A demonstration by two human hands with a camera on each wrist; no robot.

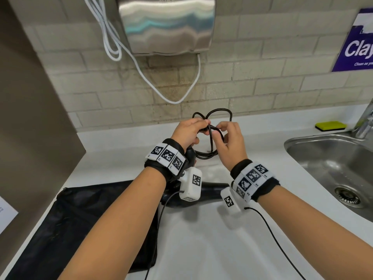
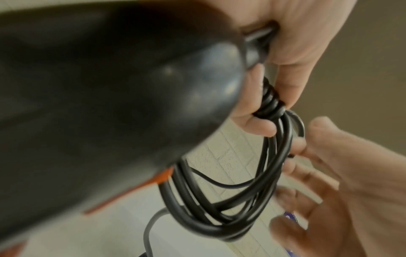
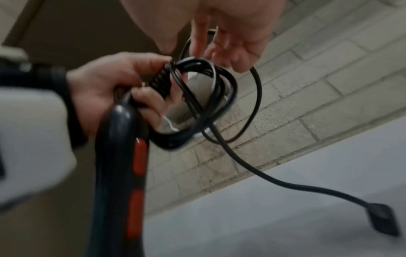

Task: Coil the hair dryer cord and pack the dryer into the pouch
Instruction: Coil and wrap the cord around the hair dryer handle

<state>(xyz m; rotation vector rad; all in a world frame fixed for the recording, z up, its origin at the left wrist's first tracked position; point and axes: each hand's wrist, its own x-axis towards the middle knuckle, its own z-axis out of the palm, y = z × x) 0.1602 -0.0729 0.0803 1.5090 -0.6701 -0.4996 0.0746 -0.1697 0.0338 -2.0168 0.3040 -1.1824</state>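
Left hand (image 1: 187, 132): fingers curled round the gathered loops of the black cord (image 1: 212, 134) at the hair dryer (image 3: 123, 156) handle end
Right hand (image 1: 230, 142): thumb and forefinger pinch one strand beside the bundle
Plug (image 3: 383, 220): hangs loose on an uncoiled tail
Pouch (image 1: 66, 219): black mesh, flat on the white counter (image 1: 212, 239), under the left forearm
Risk: loops could spring apart if the left grip slackens; the dangling plug may snag on the pouch mouth
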